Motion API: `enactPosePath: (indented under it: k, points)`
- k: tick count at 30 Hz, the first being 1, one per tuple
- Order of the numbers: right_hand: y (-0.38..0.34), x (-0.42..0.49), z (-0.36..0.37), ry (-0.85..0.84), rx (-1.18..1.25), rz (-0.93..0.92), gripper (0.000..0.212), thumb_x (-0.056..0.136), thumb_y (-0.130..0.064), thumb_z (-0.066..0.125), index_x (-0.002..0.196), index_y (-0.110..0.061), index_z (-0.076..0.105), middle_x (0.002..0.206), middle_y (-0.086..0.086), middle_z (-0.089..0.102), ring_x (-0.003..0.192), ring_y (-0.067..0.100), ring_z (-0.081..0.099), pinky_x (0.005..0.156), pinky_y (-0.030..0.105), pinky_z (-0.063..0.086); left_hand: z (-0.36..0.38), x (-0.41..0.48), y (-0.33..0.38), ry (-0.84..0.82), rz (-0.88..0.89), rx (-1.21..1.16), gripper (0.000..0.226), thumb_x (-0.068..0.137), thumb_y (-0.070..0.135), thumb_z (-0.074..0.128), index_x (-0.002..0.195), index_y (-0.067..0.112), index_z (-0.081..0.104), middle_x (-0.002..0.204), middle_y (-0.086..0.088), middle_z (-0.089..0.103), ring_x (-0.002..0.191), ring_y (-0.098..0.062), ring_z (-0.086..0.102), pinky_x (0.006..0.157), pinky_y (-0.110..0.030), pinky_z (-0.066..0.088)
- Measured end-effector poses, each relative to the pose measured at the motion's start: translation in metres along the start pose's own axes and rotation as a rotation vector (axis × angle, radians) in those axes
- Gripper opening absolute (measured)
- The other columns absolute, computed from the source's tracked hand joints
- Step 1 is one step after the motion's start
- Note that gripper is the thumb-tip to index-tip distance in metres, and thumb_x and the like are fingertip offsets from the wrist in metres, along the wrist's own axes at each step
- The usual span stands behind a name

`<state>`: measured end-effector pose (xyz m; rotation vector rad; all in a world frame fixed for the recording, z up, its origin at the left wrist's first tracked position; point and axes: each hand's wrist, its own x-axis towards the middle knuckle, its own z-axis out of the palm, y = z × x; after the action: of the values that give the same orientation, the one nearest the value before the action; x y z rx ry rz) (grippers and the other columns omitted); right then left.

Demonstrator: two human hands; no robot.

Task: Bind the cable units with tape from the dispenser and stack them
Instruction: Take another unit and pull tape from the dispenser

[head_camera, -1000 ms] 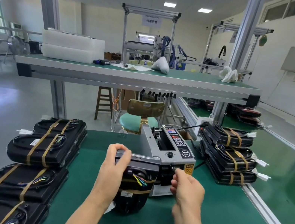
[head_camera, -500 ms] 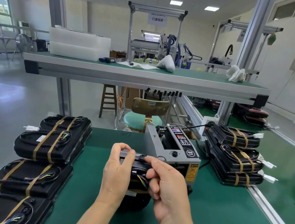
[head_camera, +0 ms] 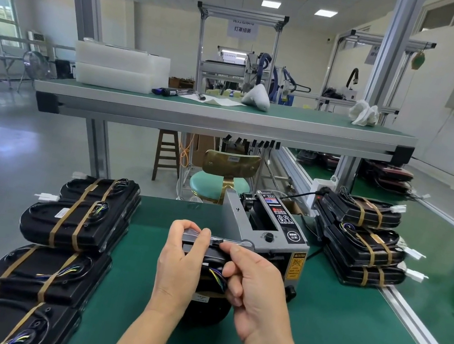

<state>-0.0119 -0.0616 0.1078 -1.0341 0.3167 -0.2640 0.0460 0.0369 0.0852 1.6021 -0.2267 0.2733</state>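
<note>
A black cable unit (head_camera: pixel 205 304) stands upright on the green mat, just in front of the grey tape dispenser (head_camera: pixel 272 237). My left hand (head_camera: pixel 180 266) grips its left side, thumb over the top edge. My right hand (head_camera: pixel 252 288) pinches a strip of tape (head_camera: pixel 233 243) against the unit's top and front, fingers curled over the coloured wires. Most of the unit's face is hidden behind both hands.
Taped black units lie in stacks at the left (head_camera: pixel 81 216) and lower left (head_camera: pixel 50 274). Another taped stack (head_camera: pixel 362 241) sits right of the dispenser. An aluminium rail (head_camera: pixel 418 336) edges the mat on the right. A shelf (head_camera: pixel 223 119) spans overhead.
My right hand left the dispenser's outlet with tape and came across to the unit's top, where it now presses the strip down. The left hand kept its hold.
</note>
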Motion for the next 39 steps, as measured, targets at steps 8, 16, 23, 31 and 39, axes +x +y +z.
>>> enactPosePath:
  k: [8, 16, 23, 31, 39]
  points:
    - [0.001, 0.001, 0.002, -0.011, 0.001, -0.025, 0.019, 0.093, -0.005, 0.058, 0.086, -0.003, 0.076, 0.052, 0.005, 0.053, 0.032, 0.006, 0.029, 0.032, 0.014, 0.02, 0.0, 0.002, 0.002, -0.003, -0.009, 0.014, 0.019, 0.085, 0.034, 0.069, 0.089, 0.034, 0.051, 0.086, 0.001, 0.064, 0.08, -0.019, 0.062, 0.073, -0.038, 0.053]
    - [0.003, 0.006, -0.011, 0.155, -0.238, -0.226, 0.016, 0.093, -0.011, 0.061, 0.08, -0.01, 0.07, 0.052, 0.003, 0.061, 0.033, 0.01, 0.039, 0.036, 0.018, 0.031, 0.003, 0.003, 0.002, 0.004, -0.025, 0.046, 0.021, 0.085, 0.035, 0.069, 0.089, 0.035, 0.049, 0.087, 0.004, 0.063, 0.082, -0.017, 0.062, 0.07, -0.033, 0.05]
    - [0.021, 0.018, -0.034, 0.323, -0.596, -0.411, 0.018, 0.092, -0.022, 0.063, 0.107, -0.032, 0.065, 0.095, -0.007, 0.064, 0.06, 0.004, 0.054, 0.068, 0.025, 0.048, -0.003, 0.005, -0.002, 0.03, -0.082, -0.061, 0.025, 0.079, 0.029, 0.077, 0.087, 0.035, 0.054, 0.077, 0.019, 0.063, 0.068, 0.002, 0.059, 0.056, -0.015, 0.046]
    - [0.033, 0.015, -0.022, 0.141, -0.467, -0.28, 0.022, 0.1, -0.024, 0.049, 0.112, -0.035, 0.065, 0.089, 0.005, 0.061, 0.042, 0.003, 0.049, 0.047, 0.014, 0.038, -0.02, 0.018, 0.005, -0.019, -0.153, 0.08, 0.038, 0.062, 0.04, 0.082, 0.083, 0.021, 0.056, 0.089, -0.006, 0.062, 0.07, -0.01, 0.061, 0.058, -0.024, 0.045]
    - [0.037, 0.014, -0.009, 0.103, -0.445, -0.299, 0.029, 0.103, -0.02, 0.045, 0.12, -0.04, 0.058, 0.113, 0.008, 0.065, 0.056, 0.002, 0.06, 0.058, 0.022, 0.044, -0.023, 0.043, 0.035, -0.496, 0.407, 1.022, 0.027, 0.102, 0.036, 0.035, 0.112, 0.034, 0.06, 0.112, 0.018, 0.065, 0.111, -0.006, 0.055, 0.115, -0.044, 0.018]
